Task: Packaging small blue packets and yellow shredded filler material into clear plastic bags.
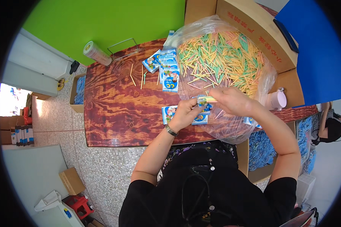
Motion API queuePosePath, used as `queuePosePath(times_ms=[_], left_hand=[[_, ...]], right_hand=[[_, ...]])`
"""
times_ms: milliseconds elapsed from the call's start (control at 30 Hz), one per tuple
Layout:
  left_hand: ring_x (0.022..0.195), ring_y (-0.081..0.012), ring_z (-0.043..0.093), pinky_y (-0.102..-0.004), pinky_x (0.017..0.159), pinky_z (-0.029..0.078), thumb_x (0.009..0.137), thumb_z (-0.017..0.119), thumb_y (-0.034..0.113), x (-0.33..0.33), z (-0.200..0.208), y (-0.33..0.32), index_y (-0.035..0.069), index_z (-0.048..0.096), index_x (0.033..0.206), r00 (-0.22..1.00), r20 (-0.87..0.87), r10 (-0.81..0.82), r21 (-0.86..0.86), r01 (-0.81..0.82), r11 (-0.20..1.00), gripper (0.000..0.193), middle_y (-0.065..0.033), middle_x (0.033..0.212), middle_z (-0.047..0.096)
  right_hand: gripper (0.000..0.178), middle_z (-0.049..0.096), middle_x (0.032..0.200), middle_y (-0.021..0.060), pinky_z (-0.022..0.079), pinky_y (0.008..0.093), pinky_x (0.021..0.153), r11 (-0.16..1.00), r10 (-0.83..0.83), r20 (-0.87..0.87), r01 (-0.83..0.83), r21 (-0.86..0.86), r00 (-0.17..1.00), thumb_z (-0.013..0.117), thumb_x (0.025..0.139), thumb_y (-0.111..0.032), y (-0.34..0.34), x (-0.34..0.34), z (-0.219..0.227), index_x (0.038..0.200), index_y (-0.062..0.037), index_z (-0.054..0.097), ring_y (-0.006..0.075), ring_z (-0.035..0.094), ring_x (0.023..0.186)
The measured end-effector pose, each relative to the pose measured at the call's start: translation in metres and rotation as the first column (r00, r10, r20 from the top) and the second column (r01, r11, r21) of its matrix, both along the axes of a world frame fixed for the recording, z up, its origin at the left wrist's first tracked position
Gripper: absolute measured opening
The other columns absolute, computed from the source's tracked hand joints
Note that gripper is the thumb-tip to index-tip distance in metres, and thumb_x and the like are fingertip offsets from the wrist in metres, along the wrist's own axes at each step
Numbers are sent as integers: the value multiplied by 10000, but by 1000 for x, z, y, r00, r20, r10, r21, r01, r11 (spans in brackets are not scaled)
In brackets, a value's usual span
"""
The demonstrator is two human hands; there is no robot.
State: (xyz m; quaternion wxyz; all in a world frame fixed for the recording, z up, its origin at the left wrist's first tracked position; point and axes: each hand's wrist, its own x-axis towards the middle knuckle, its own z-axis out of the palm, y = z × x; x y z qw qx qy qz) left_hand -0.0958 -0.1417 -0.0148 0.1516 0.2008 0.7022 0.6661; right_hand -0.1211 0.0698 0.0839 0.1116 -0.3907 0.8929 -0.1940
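Note:
My left hand point(183, 114) is closed on the edge of a small blue-and-white packet point(201, 101), held upright over the table. My right hand point(233, 101) meets it from the right, pinching a few thin pastel sticks point(209, 99) whose ends are at the packet; how far they go inside I cannot tell. Below my hands lie more packets point(200, 119), one of them point(168, 114) partly behind my left hand. A large pile of yellow, green and pink sticks point(223, 60) spreads out beyond my right hand on a clear plastic bag point(267, 77).
A stack of packets point(170, 77) lies left of the pile. Loose sticks point(132, 75) and rubber bands point(131, 125) are scattered on the wooden table point(110, 106). A tall canister point(96, 53), a wire stand point(125, 49), a pink cup point(279, 99) and a cardboard box point(254, 26) stand around it.

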Motion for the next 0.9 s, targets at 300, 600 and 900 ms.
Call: queuePosePath(times_ms=[300,600,900], left_hand=[[770,-52,608,-233,673,489,876,624,23,2,-25,-1,-12,657,1054,976,78,205,120,-214,970,184,-55,883,701],[749,-84,635,-232,597,546,947,518,8,17,-36,5,-4,565,1167,949,301,97,51,-118,992,224,-55,1011,643],[816,-112,654,-240,709,540,911,612,56,16,-25,9,-19,584,1126,985,43,164,6,-165,986,229,-67,994,660]], right_hand=[[161,647,816,151,479,459,624,829,-101,-147,165,535,984,526,858,-140,50,-21,-67,961,-48,608,339,658,842],[101,617,839,40,425,366,526,251,238,-295,235,939,925,579,833,-167,23,-17,-132,897,-121,643,206,624,739],[270,641,951,114,544,367,678,574,-312,-349,468,672,884,636,819,-194,71,-18,-156,1022,-25,583,240,672,877]])
